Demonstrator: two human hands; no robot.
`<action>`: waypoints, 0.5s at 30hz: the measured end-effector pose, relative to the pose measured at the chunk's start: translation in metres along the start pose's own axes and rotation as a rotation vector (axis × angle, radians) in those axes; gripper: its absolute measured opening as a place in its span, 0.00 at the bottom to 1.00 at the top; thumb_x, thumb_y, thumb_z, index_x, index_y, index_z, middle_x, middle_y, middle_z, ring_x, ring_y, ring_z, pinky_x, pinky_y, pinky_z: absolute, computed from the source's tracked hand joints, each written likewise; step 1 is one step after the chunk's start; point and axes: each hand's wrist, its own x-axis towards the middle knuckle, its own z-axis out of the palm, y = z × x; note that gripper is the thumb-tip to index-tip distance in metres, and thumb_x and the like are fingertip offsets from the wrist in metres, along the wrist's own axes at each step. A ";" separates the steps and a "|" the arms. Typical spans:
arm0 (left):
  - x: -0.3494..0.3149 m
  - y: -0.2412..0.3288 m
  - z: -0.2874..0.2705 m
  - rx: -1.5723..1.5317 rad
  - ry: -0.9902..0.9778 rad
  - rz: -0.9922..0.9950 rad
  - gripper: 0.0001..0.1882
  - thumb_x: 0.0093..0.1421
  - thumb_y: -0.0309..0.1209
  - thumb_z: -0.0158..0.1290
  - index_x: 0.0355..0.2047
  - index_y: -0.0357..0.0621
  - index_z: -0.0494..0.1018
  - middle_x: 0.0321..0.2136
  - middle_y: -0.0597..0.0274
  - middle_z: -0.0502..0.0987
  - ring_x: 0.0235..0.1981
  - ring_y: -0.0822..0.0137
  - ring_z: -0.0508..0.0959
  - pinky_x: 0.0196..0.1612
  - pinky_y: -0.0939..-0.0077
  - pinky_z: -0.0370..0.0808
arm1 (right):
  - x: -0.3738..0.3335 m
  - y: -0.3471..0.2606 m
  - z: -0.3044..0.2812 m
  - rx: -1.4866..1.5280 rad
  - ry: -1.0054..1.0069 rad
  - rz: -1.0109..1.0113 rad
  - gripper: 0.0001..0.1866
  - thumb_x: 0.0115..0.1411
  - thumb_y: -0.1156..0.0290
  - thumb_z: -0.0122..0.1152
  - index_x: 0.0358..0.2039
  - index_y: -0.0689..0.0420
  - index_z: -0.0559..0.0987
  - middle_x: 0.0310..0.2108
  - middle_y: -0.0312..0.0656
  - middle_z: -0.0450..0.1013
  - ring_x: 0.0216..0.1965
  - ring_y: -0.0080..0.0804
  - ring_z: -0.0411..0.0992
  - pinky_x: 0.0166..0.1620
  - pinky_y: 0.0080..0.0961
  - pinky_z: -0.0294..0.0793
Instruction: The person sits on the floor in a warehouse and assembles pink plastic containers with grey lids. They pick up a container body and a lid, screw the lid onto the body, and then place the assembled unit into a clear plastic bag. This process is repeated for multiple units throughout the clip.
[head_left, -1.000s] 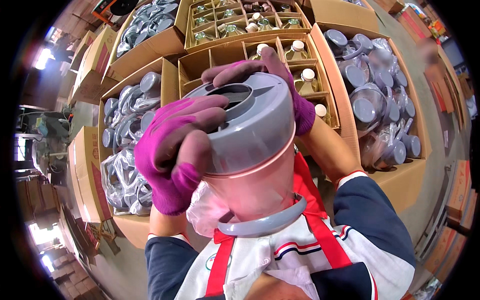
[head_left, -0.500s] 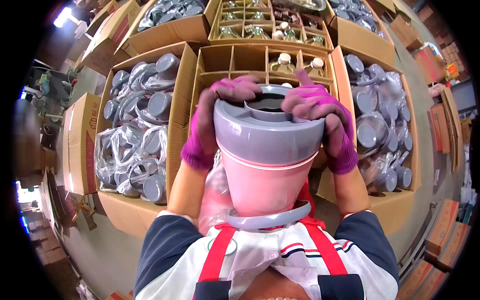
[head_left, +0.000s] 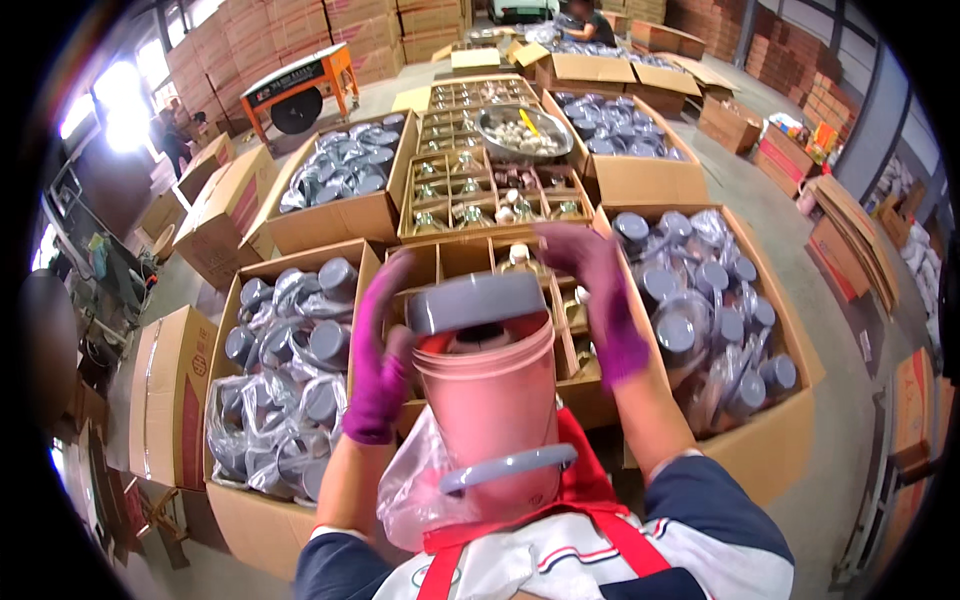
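A pink bucket-shaped container [head_left: 485, 400] stands against my front with a grey curved handle [head_left: 510, 466] at its near side. On its top lies a thick grey collar [head_left: 478, 302], tipped at an angle; a red and dark opening shows beneath it. My left hand [head_left: 382, 360], in a purple glove, is beside the container's left rim with its fingers raised and apart. In a matching glove, my right hand [head_left: 600, 295] hovers off the right rim, fingers stretched out and somewhat blurred. Neither hand holds anything. A clear plastic bag [head_left: 420, 485] hangs at the container's left.
Behind the container, a divided carton [head_left: 465, 250] holds glass bottles [head_left: 520, 258]. Open cartons of grey cup-like parts flank it, on the left [head_left: 290, 360] and right [head_left: 710, 310]. A metal bowl [head_left: 525, 133] rests on a farther carton. A person [head_left: 590, 25] works far back.
Both hands have come off the grey collar and moved apart. The collar now sits tipped on the container. My view has lifted, showing more of the room.
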 end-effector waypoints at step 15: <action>0.011 -0.013 -0.011 -0.423 -0.298 -0.118 0.28 0.54 0.44 0.60 0.48 0.33 0.77 0.48 0.52 0.78 0.51 0.62 0.76 0.56 0.67 0.71 | -0.021 -0.005 0.020 -0.026 -0.394 0.063 0.39 0.71 0.40 0.34 0.43 0.67 0.81 0.46 0.49 0.79 0.48 0.38 0.77 0.57 0.31 0.72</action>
